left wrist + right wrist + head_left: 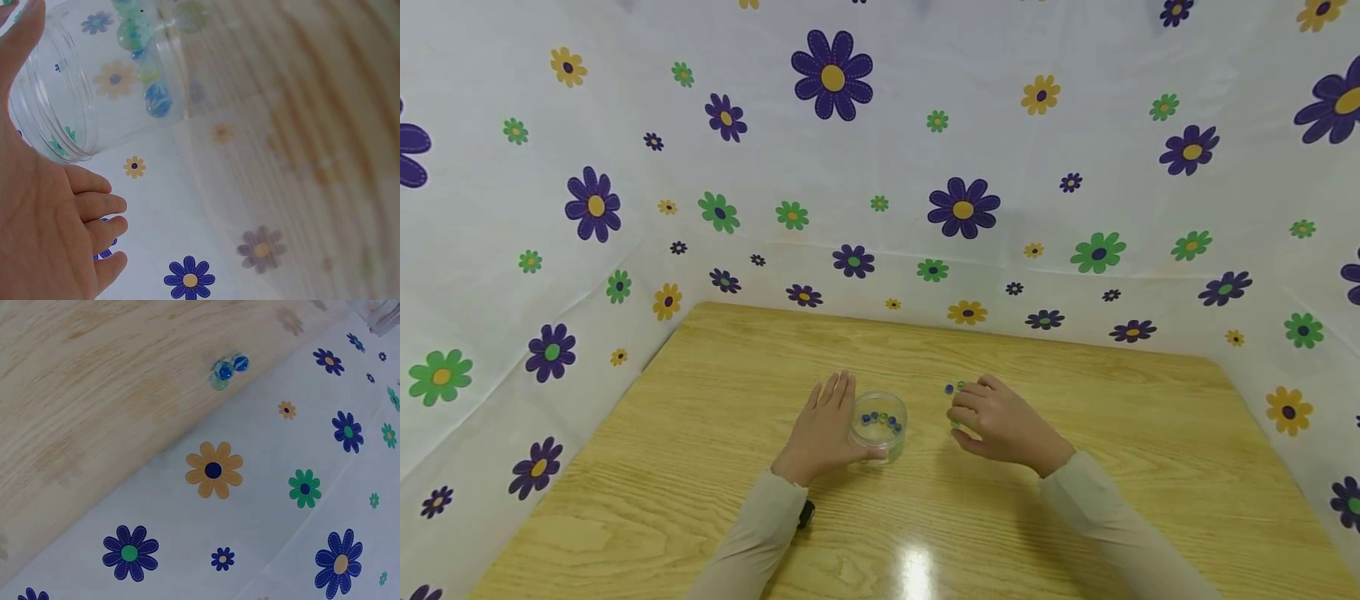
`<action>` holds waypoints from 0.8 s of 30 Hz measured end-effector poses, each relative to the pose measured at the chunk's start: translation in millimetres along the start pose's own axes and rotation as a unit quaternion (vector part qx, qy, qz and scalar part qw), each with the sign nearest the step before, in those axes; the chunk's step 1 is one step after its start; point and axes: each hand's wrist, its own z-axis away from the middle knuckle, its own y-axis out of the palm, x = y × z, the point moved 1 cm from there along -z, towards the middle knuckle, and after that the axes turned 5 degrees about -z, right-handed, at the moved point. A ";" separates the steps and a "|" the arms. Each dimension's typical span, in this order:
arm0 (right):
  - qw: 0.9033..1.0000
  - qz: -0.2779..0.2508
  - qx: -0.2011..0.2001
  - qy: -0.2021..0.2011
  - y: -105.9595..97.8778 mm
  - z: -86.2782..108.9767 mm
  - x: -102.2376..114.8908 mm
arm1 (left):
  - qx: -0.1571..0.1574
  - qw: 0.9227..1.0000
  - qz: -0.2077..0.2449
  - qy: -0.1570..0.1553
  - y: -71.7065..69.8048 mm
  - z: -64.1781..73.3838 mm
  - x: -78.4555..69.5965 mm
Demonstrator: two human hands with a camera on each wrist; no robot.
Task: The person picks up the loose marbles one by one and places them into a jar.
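A clear round jar [891, 450] stands on the table, with several blue and green marbles [882, 418] on its bottom. My left hand [823, 437] rests against the jar's left side, its fingers straight and its thumb across the near side. In the left wrist view the jar [112, 128] lies beside the palm, with marbles [158, 99] showing through its wall. To the right of the jar, my right hand [1003, 421] has curled fingers and pinches a greenish marble [954, 423], partly hidden. A blue marble [949, 389] and a green marble [961, 386] lie just beyond its fingers.
The wooden table [700, 500] meets a flower-printed white cloth [880, 150] behind and at both sides. Marbles [224, 370] sit close together on the wood in the right wrist view. A dark band [807, 514] shows at the left wrist.
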 end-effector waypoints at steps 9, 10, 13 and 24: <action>1.000 0.023 -0.005 -0.013 -5.4 -11.9 2.6 | -0.004 1.000 0.004 0.003 -2.4 1.7 -1.0; 1.000 0.023 -0.007 -0.014 -6.1 -13.8 3.0 | -0.004 1.000 0.005 0.003 -2.4 1.9 -1.0; 1.000 0.020 -0.011 -0.016 -6.7 -18.7 3.6 | -0.005 1.000 0.007 0.001 -1.9 2.1 -0.8; 1.000 0.020 -0.005 -0.020 0.2 -36.1 5.9 | -0.010 1.000 0.014 -0.001 -2.3 1.5 -1.6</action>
